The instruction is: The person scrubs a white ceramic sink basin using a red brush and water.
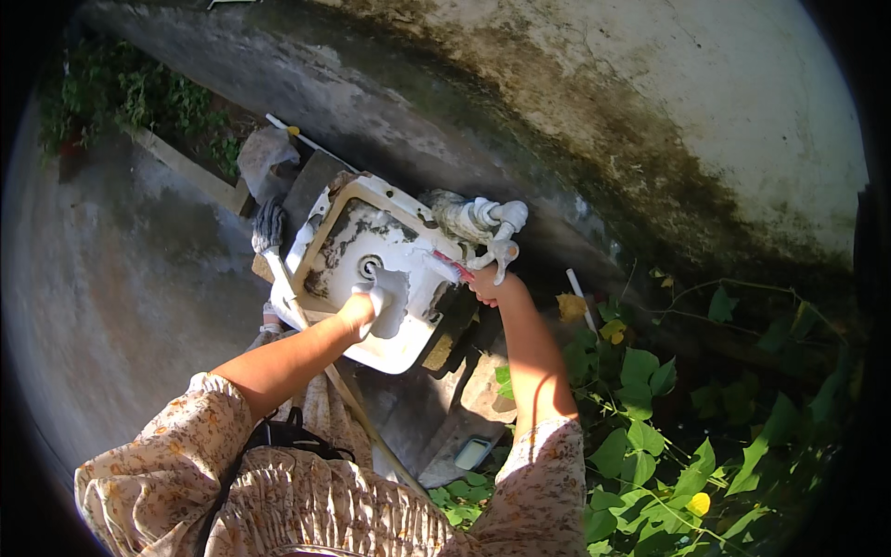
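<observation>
A worn white sink basin point(398, 358) with dark stains lies before me, its round drain point(369, 267) near the middle. My left hand point(360, 311) is over the basin, wrapped partly by a bright white item point(380, 301), perhaps cloth; glare hides its kind and my fingers. At the basin's right side, my right hand point(486, 284) grips a red-handled brush point(452, 265), its pale bristles above the basin's inner slope. Just above that hand is a tap point(502, 252) on a white pipe.
A mop handle point(362, 411) slants past the basin's left corner, with a grey mop head point(269, 226). Beyond stands a mouldy wall point(668, 118). A small green-rimmed dish point(473, 453) sits below right, near leafy vines point(637, 445). A crumpled plastic bag point(266, 163) lies upper left.
</observation>
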